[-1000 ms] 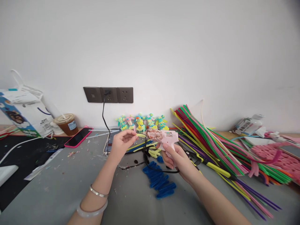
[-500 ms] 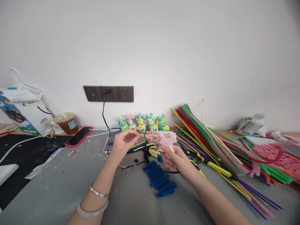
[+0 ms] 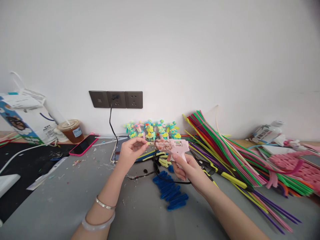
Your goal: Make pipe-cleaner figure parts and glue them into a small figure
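Note:
My right hand (image 3: 184,166) is wrapped around the handle of a pink glue gun (image 3: 178,146), whose nozzle end is crusted with brownish residue and points left. My left hand (image 3: 133,150) pinches a tiny yellowish piece (image 3: 149,143) right at the nozzle; its kind is too small to make out. Below the glue gun lies a zigzag of bent blue pipe cleaners (image 3: 171,193). Short yellow pipe cleaner pieces (image 3: 165,162) lie just behind it. Several small colourful pipe cleaner figures (image 3: 150,130) stand in a row against the wall.
A large bundle of coloured pipe cleaners (image 3: 225,153) spreads over the right side, with yellow-handled pliers (image 3: 232,179) beside it. A black cord (image 3: 110,123) runs from the wall socket (image 3: 116,100). To the left are a phone (image 3: 83,145), a drink cup (image 3: 72,131) and a box (image 3: 27,116).
My left fingers and the glue gun's nozzle stay close together, with only a very slight shift. The other things lie as before.

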`<state>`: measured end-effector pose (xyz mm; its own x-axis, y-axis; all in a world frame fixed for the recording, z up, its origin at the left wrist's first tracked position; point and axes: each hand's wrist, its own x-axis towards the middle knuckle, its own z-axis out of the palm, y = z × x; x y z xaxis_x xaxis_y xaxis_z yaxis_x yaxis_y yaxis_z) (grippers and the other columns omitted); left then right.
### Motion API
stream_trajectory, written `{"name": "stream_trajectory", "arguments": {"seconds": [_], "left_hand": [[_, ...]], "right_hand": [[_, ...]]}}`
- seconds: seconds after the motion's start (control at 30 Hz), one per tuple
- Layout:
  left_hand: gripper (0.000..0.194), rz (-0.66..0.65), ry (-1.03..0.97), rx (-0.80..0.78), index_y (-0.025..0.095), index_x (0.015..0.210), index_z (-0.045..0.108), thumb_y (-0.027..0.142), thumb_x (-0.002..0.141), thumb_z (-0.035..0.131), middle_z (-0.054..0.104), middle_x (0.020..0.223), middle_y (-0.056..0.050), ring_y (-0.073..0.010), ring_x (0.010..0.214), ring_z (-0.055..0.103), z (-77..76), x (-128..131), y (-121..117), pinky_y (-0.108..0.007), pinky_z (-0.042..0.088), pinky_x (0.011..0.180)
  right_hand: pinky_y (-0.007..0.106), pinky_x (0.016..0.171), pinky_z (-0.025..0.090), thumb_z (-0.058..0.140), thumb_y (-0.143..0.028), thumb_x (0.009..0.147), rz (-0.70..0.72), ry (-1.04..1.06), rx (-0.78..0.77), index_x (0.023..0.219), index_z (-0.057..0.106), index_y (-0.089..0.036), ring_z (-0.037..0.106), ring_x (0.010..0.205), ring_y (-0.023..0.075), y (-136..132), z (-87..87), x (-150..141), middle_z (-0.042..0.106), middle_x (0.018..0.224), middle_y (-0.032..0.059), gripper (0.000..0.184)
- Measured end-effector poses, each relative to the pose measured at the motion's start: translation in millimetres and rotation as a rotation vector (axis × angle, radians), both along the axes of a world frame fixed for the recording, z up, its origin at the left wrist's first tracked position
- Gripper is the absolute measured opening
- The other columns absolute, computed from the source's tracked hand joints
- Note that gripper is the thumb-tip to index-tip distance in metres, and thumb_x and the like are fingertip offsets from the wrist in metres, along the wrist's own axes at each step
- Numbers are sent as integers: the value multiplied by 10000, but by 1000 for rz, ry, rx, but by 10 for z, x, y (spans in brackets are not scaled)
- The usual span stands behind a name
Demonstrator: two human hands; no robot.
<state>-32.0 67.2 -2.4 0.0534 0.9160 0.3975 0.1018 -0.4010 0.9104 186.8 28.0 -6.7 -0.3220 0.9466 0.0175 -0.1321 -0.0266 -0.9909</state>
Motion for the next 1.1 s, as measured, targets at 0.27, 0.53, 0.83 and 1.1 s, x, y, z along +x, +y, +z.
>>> {"name": "stream_trajectory", "arguments": {"seconds": [0.27,0.53,0.83,1.1], "left_hand": [[135,15,8,34,180,771,665,307,743,700,676,762,-36,-176,729,652,23,-12,-5,-259,554,625],[148,52,-1,43,176,726,653,305,697,720,688,736,-31,-177,719,656,89,6,-18,-274,553,670],[171,101,23,89,170,721,660,330,699,715,687,708,-34,-166,670,651,118,2,-31,-247,537,590],[172,119,10,123,172,720,661,335,702,713,683,672,-25,-145,593,623,115,3,-26,-237,510,522]], "right_hand": [[188,343,208,593,-602,813,6,12,-3,781,522,-170,238,352,45,5,-12,11,315,430,-108,439],[186,358,219,583,-588,828,-6,0,0,792,544,-164,257,364,45,-12,9,6,322,443,-102,428],[174,363,225,598,-591,814,-30,-4,-10,787,529,-163,253,373,39,-15,19,5,319,449,-108,435],[178,363,225,596,-597,812,-51,-14,-8,786,530,-162,255,374,42,8,-11,22,323,444,-105,441]]}}
